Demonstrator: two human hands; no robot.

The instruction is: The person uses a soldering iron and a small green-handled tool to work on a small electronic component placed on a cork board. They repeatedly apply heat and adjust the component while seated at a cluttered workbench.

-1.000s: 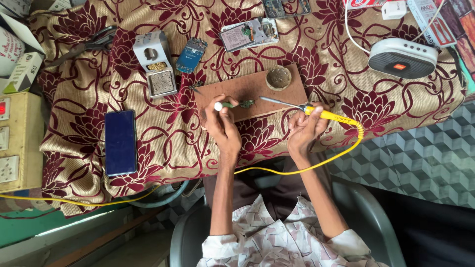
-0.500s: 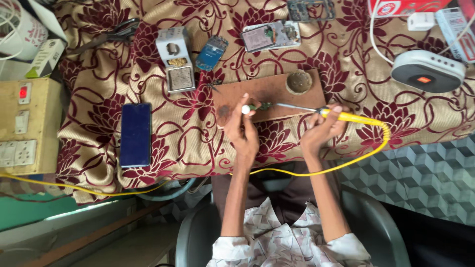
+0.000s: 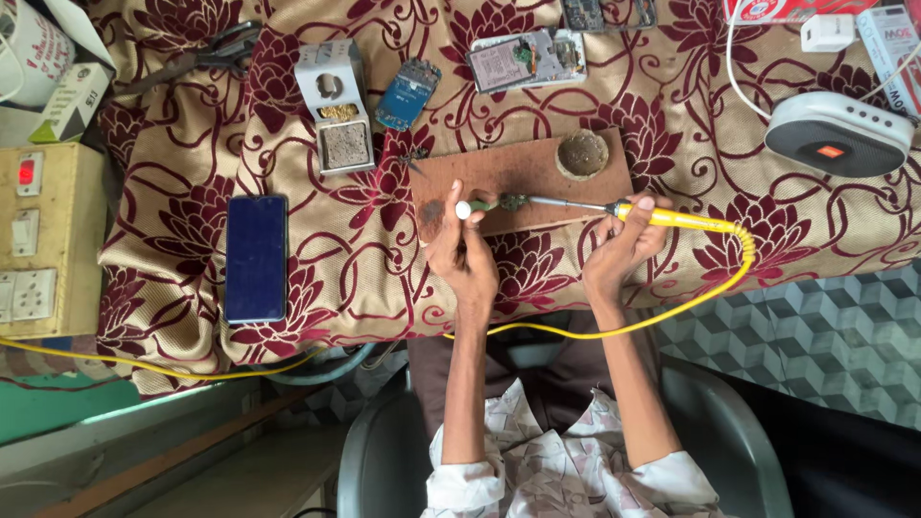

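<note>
On the brown wooden board (image 3: 523, 182), near the middle of the flower-patterned tablecloth (image 3: 317, 259), I see my two bare hands working on a small green circuit piece (image 3: 511, 201). My left hand (image 3: 463, 251) has its fingers pressed together around a thin white-tipped stick (image 3: 463, 209), possibly solder wire, though it is too small for me to tell. My right hand (image 3: 619, 251) is closed around the yellow handle of a soldering iron (image 3: 662, 217), thumb on top.

Judging by what shows, the work is under way and not finished: the iron's metal tip sits at the green piece, and both hands are at it. Whether any joint is already made, I cannot tell.

Its long axis runs nearly level across the view, tilted slightly. The tip points toward my left, at the green piece; the handle end points right, where a yellow cable (image 3: 672, 307) loops off the table edge.

Farther away lie a round tin (image 3: 582, 153) on the board, a dark phone (image 3: 256, 257), a blue circuit board (image 3: 407, 93), an opened phone (image 3: 526, 59), a grey stand with a sponge (image 3: 335, 105), a switch box (image 3: 38, 240) and a white speaker (image 3: 837, 134).
</note>
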